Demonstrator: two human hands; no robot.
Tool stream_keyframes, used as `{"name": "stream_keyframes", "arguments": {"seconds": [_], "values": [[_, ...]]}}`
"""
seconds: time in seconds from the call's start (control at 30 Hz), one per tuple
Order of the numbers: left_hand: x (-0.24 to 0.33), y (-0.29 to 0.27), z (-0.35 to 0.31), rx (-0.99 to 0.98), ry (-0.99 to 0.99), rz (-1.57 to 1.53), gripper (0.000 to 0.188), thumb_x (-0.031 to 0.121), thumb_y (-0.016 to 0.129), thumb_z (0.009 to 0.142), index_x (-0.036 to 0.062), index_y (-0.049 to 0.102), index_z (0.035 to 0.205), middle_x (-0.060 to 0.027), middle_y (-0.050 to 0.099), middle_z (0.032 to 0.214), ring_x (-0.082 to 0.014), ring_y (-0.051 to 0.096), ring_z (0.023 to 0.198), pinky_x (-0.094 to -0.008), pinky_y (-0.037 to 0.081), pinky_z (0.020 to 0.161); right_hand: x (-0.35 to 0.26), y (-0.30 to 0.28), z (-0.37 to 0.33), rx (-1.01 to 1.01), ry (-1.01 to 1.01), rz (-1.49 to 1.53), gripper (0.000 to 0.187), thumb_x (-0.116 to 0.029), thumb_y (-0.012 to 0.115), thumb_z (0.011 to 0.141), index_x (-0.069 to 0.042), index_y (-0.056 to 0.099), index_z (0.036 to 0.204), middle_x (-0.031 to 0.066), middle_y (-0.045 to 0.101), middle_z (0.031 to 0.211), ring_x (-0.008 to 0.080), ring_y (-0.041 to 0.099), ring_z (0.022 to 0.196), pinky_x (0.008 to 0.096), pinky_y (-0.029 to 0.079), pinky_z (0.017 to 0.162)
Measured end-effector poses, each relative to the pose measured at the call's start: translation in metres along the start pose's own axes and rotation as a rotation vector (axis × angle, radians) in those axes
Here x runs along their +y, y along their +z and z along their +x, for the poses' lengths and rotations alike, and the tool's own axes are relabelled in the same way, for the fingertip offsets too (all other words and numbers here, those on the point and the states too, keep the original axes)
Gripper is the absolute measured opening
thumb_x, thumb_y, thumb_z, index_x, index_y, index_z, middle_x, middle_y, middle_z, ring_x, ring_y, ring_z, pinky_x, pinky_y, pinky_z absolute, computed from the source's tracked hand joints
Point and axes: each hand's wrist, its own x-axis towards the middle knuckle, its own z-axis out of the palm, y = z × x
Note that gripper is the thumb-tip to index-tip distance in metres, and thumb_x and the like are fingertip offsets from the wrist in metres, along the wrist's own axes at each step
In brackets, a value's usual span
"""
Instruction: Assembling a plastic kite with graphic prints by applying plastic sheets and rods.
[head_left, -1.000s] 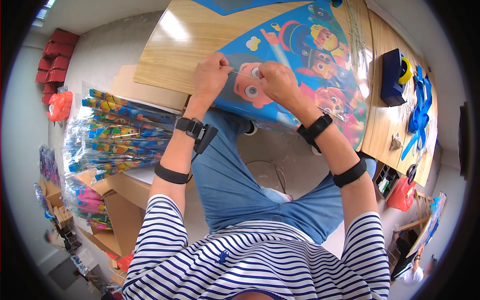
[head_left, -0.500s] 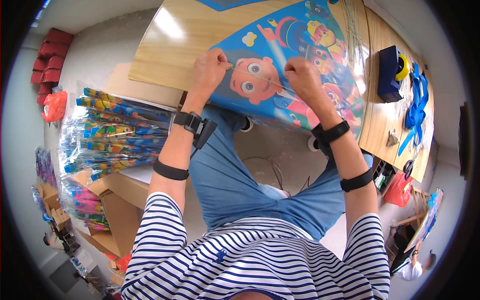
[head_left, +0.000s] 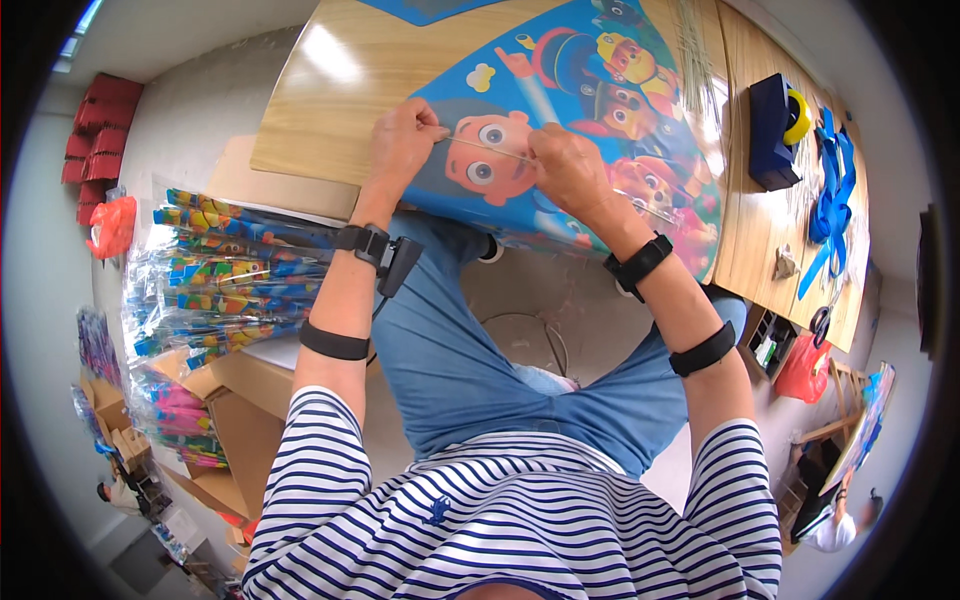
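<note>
A blue plastic kite sheet [head_left: 535, 90] printed with cartoon characters lies across the near part of the table. Above its large printed face, a thin pale rod [head_left: 487, 147] runs slantwise between my hands. My left hand [head_left: 402, 142] pinches the rod near its left end. Farther along it, my right hand [head_left: 570, 172] is closed around the rod, whose other end seems to stick out beyond my wrist toward the lower right. The sheet's near edge hangs over my knees.
More thin rods [head_left: 697, 50] lie at the table's far right. Beyond them are a dark blue tape dispenser [head_left: 768, 135], blue ribbon [head_left: 832, 195] and scissors [head_left: 821, 322]. Rolled printed kites in clear sleeves [head_left: 235, 265] are piled on my left above a cardboard box [head_left: 245, 440].
My right hand has slid left and slightly down along the rod, closer to my left hand. My left hand still pinches the rod, and the view has shifted a little.
</note>
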Motion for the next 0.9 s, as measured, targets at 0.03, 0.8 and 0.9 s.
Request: {"name": "stream_keyframes", "arguments": {"seconds": [0.03, 0.8, 0.9], "values": [[0.0, 0.001, 0.001, 0.0, -0.005, -0.006, 0.016, 0.011, 0.078, 0.071, 0.0027, 0.066, 0.079, -0.006, 0.063, 0.069, -0.0162, 0.058, 0.065, -0.0311, 0.048, 0.063, -0.001, 0.0, 0.0, -0.012, -0.03, -0.035, 0.008, -0.001, 0.057, 0.078, 0.001, 0.063, 0.083, 0.0206, 0.063, 0.086, 0.0399, 0.063, 0.078, 0.0466, 0.05, 0.067], [0.001, -0.003, 0.009, -0.07, -0.03, 0.052, 0.014, 0.011, 0.078, 0.073, 0.0035, 0.067, 0.077, -0.0016, 0.062, 0.069, -0.0115, 0.056, 0.065, -0.0274, 0.047, 0.063, 0.072, -0.084, -0.106, 0.065, 0.076, 0.009, 0.019, -0.017, 0.071, 0.076, -0.002, 0.061, 0.081, 0.0171, 0.064, 0.085, 0.0385, 0.062, 0.077, 0.0476, 0.049, 0.067], [0.0, -0.006, 0.01, -0.069, -0.04, 0.067, 0.014, 0.011, 0.078, 0.073, 0.0037, 0.067, 0.077, -0.0016, 0.062, 0.069, -0.0115, 0.056, 0.065, -0.0274, 0.047, 0.062, 0.086, -0.095, -0.125, 0.048, 0.142, -0.037, 0.015, -0.014, 0.068, 0.078, -0.001, 0.061, 0.081, 0.0178, 0.064, 0.085, 0.039, 0.062, 0.079, 0.0475, 0.049, 0.067]]}}
